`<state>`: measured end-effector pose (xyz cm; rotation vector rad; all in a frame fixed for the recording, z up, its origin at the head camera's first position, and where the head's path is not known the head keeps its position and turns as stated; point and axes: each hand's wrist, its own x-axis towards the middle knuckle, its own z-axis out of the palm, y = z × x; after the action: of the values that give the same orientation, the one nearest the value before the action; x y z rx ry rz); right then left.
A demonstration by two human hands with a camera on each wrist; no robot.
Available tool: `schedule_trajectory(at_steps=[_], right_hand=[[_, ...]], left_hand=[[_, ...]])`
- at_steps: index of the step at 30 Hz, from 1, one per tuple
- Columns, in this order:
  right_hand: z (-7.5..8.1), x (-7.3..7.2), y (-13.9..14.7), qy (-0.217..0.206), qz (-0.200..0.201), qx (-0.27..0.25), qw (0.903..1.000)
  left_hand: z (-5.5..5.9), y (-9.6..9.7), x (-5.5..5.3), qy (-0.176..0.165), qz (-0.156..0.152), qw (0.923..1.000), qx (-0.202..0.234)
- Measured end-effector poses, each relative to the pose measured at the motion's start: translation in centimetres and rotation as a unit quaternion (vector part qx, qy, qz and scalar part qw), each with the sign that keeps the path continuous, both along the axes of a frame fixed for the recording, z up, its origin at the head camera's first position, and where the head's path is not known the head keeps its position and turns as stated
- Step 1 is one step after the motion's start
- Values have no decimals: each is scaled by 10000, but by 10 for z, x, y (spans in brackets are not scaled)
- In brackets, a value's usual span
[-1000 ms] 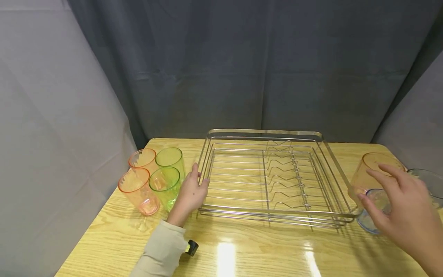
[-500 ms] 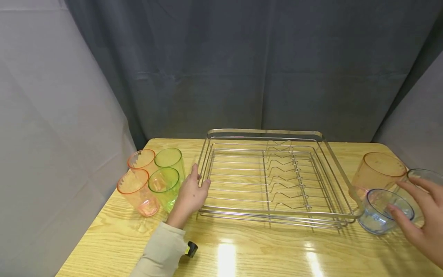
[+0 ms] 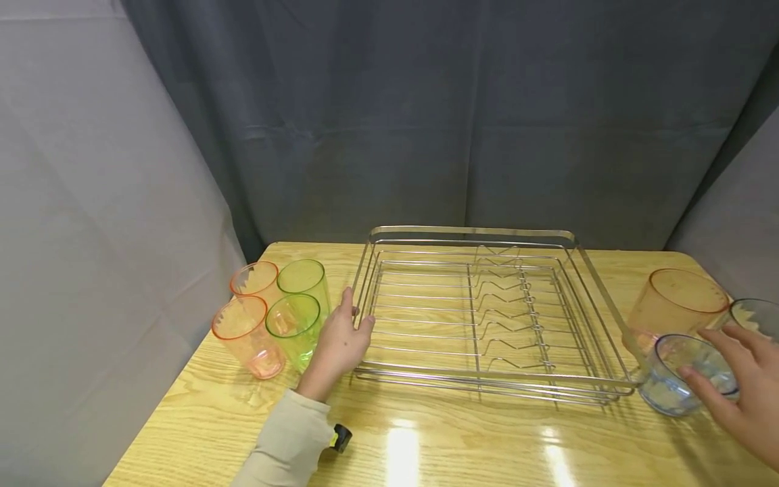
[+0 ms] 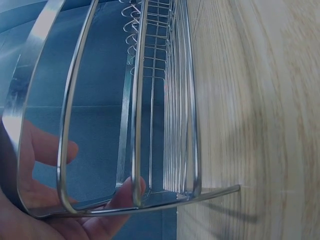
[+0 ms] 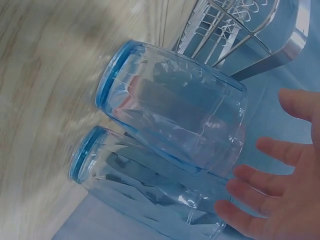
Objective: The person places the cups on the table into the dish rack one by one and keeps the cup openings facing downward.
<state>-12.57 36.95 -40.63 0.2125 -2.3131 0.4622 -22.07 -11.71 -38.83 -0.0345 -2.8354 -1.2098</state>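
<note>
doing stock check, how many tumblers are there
7: left of the dish rack, near orange tumbler, far orange tumbler, near green tumbler, far green tumbler; right, amber tumbler, blue tumbler, clear tumbler; the right hand may hide more.

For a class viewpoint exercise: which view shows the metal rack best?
The head view: the metal rack fits in frame, slightly covered by the left hand. The left wrist view shows part, close but cropped; the right wrist view, just a corner.

I'm seeing smooth, shiny metal on the wire rack (image 3: 487, 375). Tumblers (image 3: 295, 338) are looking glossy, glass or plastic; wood-grained tabletop (image 3: 475, 439) is gleaming, curtain (image 3: 389, 135) showing matt cloth.
</note>
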Motion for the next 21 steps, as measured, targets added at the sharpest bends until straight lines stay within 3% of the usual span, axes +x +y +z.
schedule_trajectory(at_steps=[5, 9, 12, 18, 21], right_hand=[[2, -1, 2, -141, -111, 413, 9990], [6, -3, 5, -504, -426, 1034, 9924], [6, -7, 10, -657, -397, 1392, 9873], [-8, -8, 17, -1392, -103, 1386, 9805], [-14, -10, 19, -1555, 41, 1422, 9775]], left_hand=[[1, 0, 2, -42, 56, 10000, 44], [2, 1, 2, -69, 55, 9999, 79], [3, 2, 2, -80, 54, 9999, 99], [3, 2, 1, -49, 47, 9999, 114], [2, 2, 1, -55, 80, 9999, 117]])
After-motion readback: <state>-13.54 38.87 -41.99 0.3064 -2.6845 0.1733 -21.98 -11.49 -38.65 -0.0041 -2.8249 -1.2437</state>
